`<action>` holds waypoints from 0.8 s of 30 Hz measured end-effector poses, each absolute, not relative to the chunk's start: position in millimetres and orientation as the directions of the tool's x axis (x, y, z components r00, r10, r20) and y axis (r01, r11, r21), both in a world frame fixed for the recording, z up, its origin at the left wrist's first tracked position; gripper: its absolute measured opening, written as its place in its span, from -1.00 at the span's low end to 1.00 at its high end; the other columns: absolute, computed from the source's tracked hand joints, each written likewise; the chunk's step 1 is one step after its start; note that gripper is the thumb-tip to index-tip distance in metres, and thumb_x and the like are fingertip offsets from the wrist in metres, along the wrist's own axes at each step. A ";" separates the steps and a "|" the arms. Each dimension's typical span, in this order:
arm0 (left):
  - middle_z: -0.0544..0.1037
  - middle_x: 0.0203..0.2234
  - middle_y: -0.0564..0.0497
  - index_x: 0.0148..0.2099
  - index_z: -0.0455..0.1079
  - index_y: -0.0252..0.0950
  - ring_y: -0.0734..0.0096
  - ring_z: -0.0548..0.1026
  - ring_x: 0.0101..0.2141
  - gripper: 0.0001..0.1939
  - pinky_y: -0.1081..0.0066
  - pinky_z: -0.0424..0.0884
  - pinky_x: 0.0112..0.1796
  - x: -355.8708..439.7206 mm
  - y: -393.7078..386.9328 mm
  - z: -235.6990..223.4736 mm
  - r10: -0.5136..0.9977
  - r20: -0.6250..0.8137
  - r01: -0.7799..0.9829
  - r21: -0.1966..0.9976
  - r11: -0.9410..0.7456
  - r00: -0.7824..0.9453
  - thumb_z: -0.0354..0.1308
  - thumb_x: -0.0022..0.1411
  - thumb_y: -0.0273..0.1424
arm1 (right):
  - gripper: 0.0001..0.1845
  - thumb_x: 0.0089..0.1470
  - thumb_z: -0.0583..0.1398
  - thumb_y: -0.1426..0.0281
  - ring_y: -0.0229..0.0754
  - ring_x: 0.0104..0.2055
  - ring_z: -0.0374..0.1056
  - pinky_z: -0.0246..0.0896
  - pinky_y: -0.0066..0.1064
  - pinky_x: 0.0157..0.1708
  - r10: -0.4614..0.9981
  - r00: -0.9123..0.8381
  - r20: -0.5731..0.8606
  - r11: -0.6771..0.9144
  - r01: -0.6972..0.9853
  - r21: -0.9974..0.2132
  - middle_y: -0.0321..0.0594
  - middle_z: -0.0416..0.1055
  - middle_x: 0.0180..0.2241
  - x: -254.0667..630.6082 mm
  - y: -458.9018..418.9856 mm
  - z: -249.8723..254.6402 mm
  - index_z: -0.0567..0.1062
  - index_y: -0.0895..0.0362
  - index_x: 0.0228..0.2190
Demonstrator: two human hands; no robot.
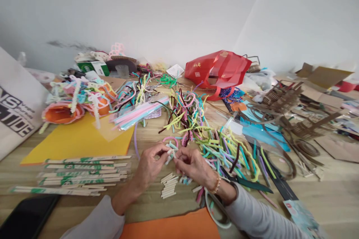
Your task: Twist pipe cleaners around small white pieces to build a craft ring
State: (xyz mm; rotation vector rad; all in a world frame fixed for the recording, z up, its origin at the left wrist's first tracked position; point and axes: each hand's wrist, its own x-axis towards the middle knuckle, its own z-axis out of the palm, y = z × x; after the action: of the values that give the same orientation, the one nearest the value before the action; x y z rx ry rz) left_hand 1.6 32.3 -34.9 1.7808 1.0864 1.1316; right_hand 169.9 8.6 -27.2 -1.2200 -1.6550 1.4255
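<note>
At the front middle of the table, my left hand (pixel 150 164) and my right hand (pixel 193 165) meet, fingertips pinched on a short, pale fuzzy pipe cleaner (pixel 170 152). Its exact shape is partly covered by the fingers. Just beyond them lies a pink pipe cleaner loop (pixel 171 139). Short cut wooden sticks (pixel 168 186) are laid in a row below my hands, and small pale blue and white pieces (pixel 185 180) sit under my right hand. A loose heap of coloured pipe cleaners (pixel 227 149) spreads beside my right wrist.
Wrapped chopsticks (pixel 84 175), a yellow sheet (pixel 75 140) and a phone (pixel 30 214) lie left. An orange sheet (pixel 171 227) is in front, with a scissors handle (pixel 217 213) under my right forearm. A red bag (pixel 217 69) stands behind; brown woven baskets (pixel 283 95) are right.
</note>
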 end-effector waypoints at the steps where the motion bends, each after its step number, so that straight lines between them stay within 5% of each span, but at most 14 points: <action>1: 0.48 -0.54 0.04 -0.45 0.44 -0.29 0.41 0.42 -0.47 -0.91 0.48 0.31 -0.38 1.3 32.5 -35.0 0.918 0.308 0.262 0.892 -0.370 0.248 0.16 0.08 -0.43 | -0.86 0.08 0.11 0.33 -0.37 -0.67 0.15 -0.01 -0.56 -0.65 0.923 -0.371 -0.099 0.015 0.292 -0.956 -0.35 0.35 -0.64 170.1 7.6 -25.3 0.35 0.16 -0.42; 7: 0.51 -0.49 0.00 -0.44 0.44 -0.28 0.35 0.45 -0.39 -0.90 0.44 0.31 -0.30 1.0 32.9 -36.0 0.868 0.355 0.298 0.836 -0.461 0.347 0.12 0.10 -0.49 | -0.84 0.12 0.05 0.46 -0.35 -0.61 0.09 -0.14 -0.48 -0.54 0.885 -0.415 0.211 0.446 0.622 -0.644 -0.34 0.24 -0.64 177.2 3.7 -12.9 0.36 0.14 -0.47; 12: 0.44 -0.60 0.04 -0.51 0.39 -0.31 0.42 0.37 -0.51 -0.85 0.47 0.26 -0.43 1.2 34.6 -30.9 0.856 0.215 0.263 0.891 -0.369 0.470 0.14 0.10 -0.43 | -0.80 0.19 0.01 0.44 -0.27 -0.52 0.16 -0.19 -0.42 -0.49 0.822 -0.495 0.284 0.570 0.729 -0.380 -0.22 0.34 -0.53 184.7 4.8 -3.8 0.38 0.13 -0.42; 18: 0.42 -0.65 0.08 -0.49 0.37 -0.37 0.50 0.38 -0.61 -0.76 0.51 0.29 -0.52 -2.2 38.1 -30.9 0.791 -0.002 -0.037 0.999 0.031 0.611 0.23 0.05 -0.28 | -0.80 0.19 0.03 0.41 -0.28 -0.50 0.18 -0.07 -0.48 -0.46 0.855 -0.459 0.242 0.501 0.612 -0.612 -0.27 0.33 -0.53 187.6 10.5 -3.2 0.40 0.13 -0.42; 24: 0.42 -0.66 0.10 -0.50 0.39 -0.37 0.54 0.37 -0.64 -0.75 0.51 0.31 -0.53 1.5 35.0 -33.1 0.852 -0.025 -0.172 0.976 0.134 0.523 0.27 0.02 -0.27 | -0.78 0.17 0.05 0.39 -0.34 -0.60 0.04 -0.12 -0.50 -0.56 0.901 -0.406 0.155 0.353 0.477 -0.805 -0.37 0.21 -0.63 182.8 9.7 -7.9 0.37 0.14 -0.49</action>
State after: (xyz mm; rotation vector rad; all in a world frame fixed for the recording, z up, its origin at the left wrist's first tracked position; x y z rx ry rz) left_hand 1.5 35.0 -33.1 1.2133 0.7038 0.8375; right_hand 182.8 9.7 -7.9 -1.1939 -2.0204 0.9169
